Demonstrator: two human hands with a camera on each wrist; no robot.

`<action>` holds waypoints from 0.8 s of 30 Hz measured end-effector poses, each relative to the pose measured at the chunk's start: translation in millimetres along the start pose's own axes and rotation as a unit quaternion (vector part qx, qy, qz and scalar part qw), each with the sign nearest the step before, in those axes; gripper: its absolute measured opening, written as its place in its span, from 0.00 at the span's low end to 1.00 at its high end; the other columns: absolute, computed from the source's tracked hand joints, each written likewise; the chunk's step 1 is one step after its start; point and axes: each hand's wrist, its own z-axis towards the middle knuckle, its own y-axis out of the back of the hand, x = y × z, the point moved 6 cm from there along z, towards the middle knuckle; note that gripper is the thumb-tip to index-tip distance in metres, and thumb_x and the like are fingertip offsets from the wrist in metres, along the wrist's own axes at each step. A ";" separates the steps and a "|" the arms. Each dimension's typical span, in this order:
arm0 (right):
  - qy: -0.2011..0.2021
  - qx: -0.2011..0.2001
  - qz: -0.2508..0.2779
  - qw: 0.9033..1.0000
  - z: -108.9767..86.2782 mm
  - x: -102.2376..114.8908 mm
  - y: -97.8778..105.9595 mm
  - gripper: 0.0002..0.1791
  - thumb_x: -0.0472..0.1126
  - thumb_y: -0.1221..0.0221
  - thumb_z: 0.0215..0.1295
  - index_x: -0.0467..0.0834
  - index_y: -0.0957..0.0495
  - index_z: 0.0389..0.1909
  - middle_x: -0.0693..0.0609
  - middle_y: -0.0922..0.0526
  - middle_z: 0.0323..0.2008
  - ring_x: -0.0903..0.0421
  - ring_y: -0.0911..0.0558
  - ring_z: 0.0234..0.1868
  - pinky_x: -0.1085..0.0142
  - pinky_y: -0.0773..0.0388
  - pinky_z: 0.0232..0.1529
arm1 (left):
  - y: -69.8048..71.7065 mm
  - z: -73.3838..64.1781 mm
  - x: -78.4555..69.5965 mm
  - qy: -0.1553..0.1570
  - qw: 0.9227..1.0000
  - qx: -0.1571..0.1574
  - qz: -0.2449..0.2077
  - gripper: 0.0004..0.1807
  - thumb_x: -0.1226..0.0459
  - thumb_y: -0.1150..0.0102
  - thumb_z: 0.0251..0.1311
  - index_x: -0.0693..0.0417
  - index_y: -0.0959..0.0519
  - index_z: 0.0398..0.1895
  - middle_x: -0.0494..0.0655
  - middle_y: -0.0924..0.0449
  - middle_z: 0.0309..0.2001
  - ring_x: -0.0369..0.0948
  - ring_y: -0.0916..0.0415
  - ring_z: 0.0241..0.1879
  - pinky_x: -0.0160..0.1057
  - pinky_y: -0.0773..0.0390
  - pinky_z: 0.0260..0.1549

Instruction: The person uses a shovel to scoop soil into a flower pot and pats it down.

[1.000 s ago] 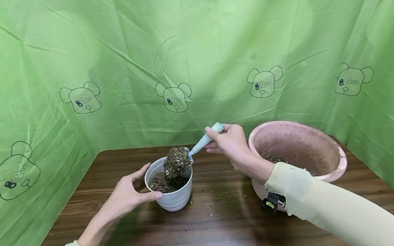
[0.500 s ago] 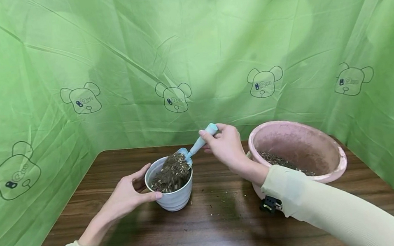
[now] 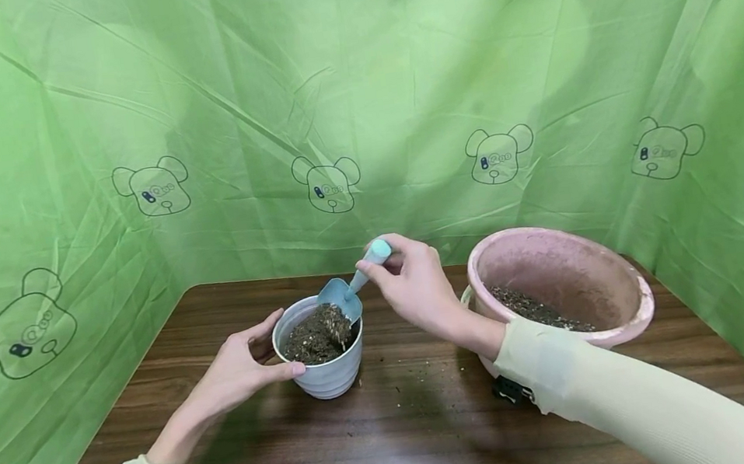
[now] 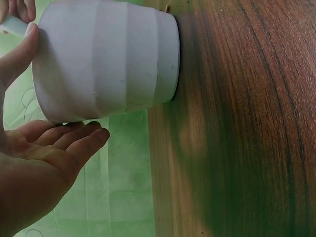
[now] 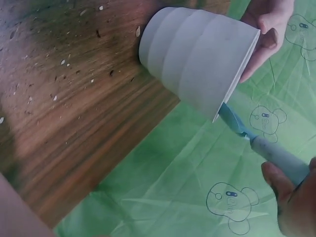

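Note:
A white ribbed flower pot (image 3: 329, 379) stands upright on the wooden table, with dark soil (image 3: 309, 342) inside. My left hand (image 3: 231, 372) holds it from the left, thumb at the near rim and fingers along the opposite side; the left wrist view shows those fingers (image 4: 74, 140) against the wall. In my right hand (image 3: 414, 281) is the light blue handle of a small hand trowel (image 3: 338, 297), gripped between thumb and fingers. Its blade is tipped steeply into the pot at the right-hand rim, and soil slides off it. The right wrist view shows the blade (image 5: 231, 118) at the pot's rim.
A large pink planter (image 3: 549, 234) with soil along its bottom stands at the right, partly behind the right forearm. Soil crumbs (image 3: 426, 374) lie scattered on the table (image 3: 346, 463). Green printed cloth (image 3: 397, 103) encloses the table's back and sides.
My right hand has moved left and turned the trowel over, so its heap of soil has dropped into the pot and the blade shows. The left hand and pot have stayed put.

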 end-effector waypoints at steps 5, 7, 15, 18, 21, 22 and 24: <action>0.067 0.069 0.027 0.995 -6.3 13.2 -6.8 0.09 0.39 0.35 0.61 0.49 0.21 0.41 0.57 0.14 0.32 0.62 0.16 0.34 0.66 0.20 0.29 | 0.3 0.9 0.0 0.004 1.000 -0.002 0.006 0.54 0.55 0.24 0.43 0.57 0.45 0.73 0.58 0.33 0.64 0.50 0.31 0.60 0.39 0.28 0.54; 0.108 0.094 0.031 0.989 -9.6 22.0 -8.1 0.10 0.36 0.35 0.60 0.46 0.21 0.42 0.55 0.14 0.33 0.62 0.16 0.34 0.68 0.20 0.31 | 0.3 1.0 -0.2 0.008 1.000 -0.003 0.004 0.54 0.55 0.24 0.42 0.56 0.45 0.73 0.57 0.33 0.64 0.49 0.31 0.60 0.39 0.28 0.54; 0.254 0.148 0.030 0.955 -22.6 68.0 0.7 0.12 0.26 0.34 0.54 0.36 0.22 0.40 0.47 0.15 0.32 0.55 0.15 0.36 0.68 0.20 0.40 | 0.2 0.8 -1.8 0.001 1.000 -0.006 0.005 0.53 0.56 0.24 0.43 0.57 0.44 0.72 0.57 0.33 0.64 0.50 0.32 0.60 0.42 0.29 0.55; 0.270 0.155 0.031 0.950 -24.3 74.7 4.5 0.13 0.25 0.34 0.52 0.34 0.23 0.39 0.47 0.15 0.32 0.54 0.15 0.36 0.68 0.19 0.40 | 0.2 0.3 -1.6 0.000 1.000 -0.007 0.002 0.53 0.57 0.24 0.43 0.56 0.44 0.72 0.57 0.33 0.64 0.49 0.32 0.60 0.42 0.30 0.56; 0.262 0.148 0.040 0.953 -24.5 76.3 10.9 0.14 0.24 0.34 0.51 0.33 0.23 0.39 0.44 0.15 0.32 0.54 0.15 0.36 0.67 0.19 0.39 | 0.1 -0.2 -0.7 0.003 1.000 -0.005 -0.001 0.54 0.57 0.24 0.43 0.57 0.45 0.72 0.57 0.33 0.64 0.49 0.32 0.61 0.41 0.29 0.55; 0.255 0.140 0.046 0.956 -24.3 76.5 14.0 0.14 0.24 0.34 0.51 0.33 0.23 0.39 0.43 0.15 0.32 0.53 0.15 0.36 0.66 0.18 0.37 | 0.0 -0.4 -0.2 0.005 1.000 -0.004 -0.004 0.54 0.57 0.24 0.43 0.57 0.45 0.72 0.58 0.33 0.64 0.49 0.33 0.61 0.40 0.29 0.55; 0.233 0.124 0.059 0.963 -22.9 73.7 21.9 0.14 0.24 0.34 0.52 0.34 0.22 0.40 0.42 0.15 0.33 0.54 0.15 0.35 0.65 0.18 0.35 | -0.1 -0.9 0.4 0.007 1.000 -0.002 -0.005 0.54 0.57 0.24 0.43 0.58 0.46 0.73 0.58 0.34 0.65 0.50 0.34 0.61 0.39 0.29 0.55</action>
